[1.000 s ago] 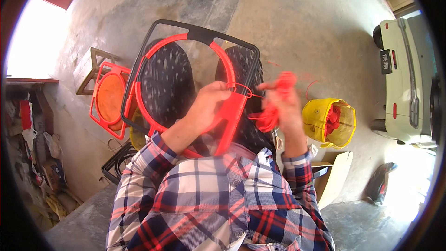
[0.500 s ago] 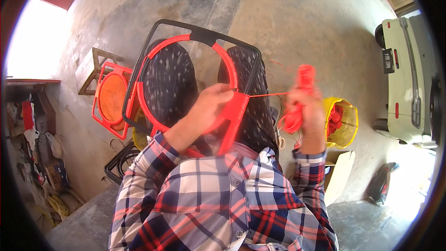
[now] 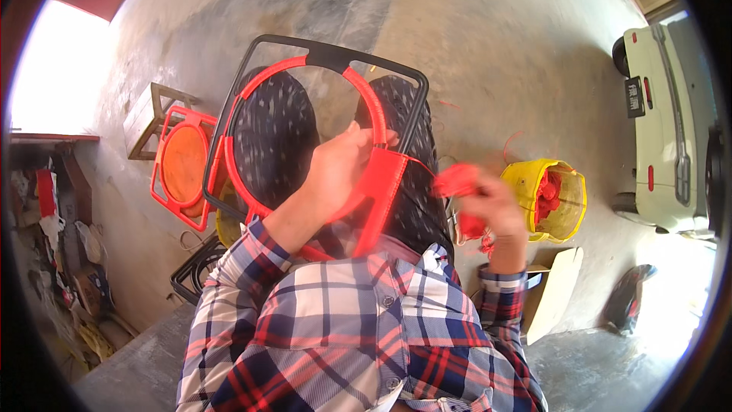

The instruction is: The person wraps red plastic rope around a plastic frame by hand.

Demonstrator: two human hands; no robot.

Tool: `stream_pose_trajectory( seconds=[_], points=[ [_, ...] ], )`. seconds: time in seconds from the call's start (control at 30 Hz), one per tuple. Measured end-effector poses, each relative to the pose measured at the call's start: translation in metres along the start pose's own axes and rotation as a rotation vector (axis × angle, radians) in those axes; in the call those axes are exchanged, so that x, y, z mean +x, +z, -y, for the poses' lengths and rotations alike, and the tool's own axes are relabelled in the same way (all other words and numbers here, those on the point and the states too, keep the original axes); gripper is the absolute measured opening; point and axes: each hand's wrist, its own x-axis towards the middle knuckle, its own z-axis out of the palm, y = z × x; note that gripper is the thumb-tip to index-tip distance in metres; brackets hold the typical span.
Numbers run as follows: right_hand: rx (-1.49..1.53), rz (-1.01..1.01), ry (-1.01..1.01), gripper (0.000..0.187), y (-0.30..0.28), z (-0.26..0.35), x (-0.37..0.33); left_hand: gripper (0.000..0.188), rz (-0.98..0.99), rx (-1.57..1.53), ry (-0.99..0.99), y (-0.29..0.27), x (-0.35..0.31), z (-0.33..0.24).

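Observation:
A black metal frame (image 3: 415,118) with a round inner ring (image 3: 263,75) rests across my lap. Red cord is wrapped along the ring, and a red covering (image 3: 381,183) with a stitched edge spans its lower right corner. My left hand (image 3: 339,172) is closed on the ring's right side beside this covering, fingers passing behind it and partly hidden. Off to the right, my right hand (image 3: 496,210), blurred by motion, is closed round a bundle of red cord (image 3: 457,181). A thin strand curves from the covering's upper corner toward this bundle.
On the right stands a yellow basket (image 3: 518,177) with red cord inside. An orange round piece in a red frame (image 3: 183,164) leans near a wooden stool (image 3: 152,118) at left. Cardboard (image 3: 557,294) lies lower right; a pale vehicle (image 3: 663,130) stands far right.
My right hand has come lower and nearer the frame with the cord bundle, and the taut strand has gone slack. My left hand's fingers have shifted up and behind the ring.

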Motion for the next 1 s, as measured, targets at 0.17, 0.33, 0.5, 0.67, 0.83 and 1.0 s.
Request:
stream_pose_trajectory(
  seconds=[0.17,0.33,0.5,0.67,0.83,1.0],
  points=[
    [-0.376,-0.140,-0.167,0.064,0.070,0.025,0.047,0.049,0.050,-0.030,-0.045,0.007,-0.005,0.000],
    [-0.060,-0.235,-0.219,0.074,0.057,0.009,0.071,0.027,-0.071,0.077,0.070,-0.012,0.002,0.011],
    [-0.537,-0.437,-0.591,0.078,0.075,0.035,0.083,0.018,-0.292,0.179,0.417,-0.014,0.000,0.014],
    [-0.828,-0.155,-0.712,0.051,0.100,0.037,0.094,0.024,-0.078,0.512,0.679,-0.010,-0.004,0.016],
    [0.266,-0.411,-0.473,0.018,0.055,0.048,0.068,0.023,-0.076,0.527,0.615,-0.015,0.000,0.013],
    [-0.720,0.153,0.075,0.021,-0.004,0.033,0.036,0.030,-0.196,0.359,0.344,-0.026,0.005,0.009]
  ],
)
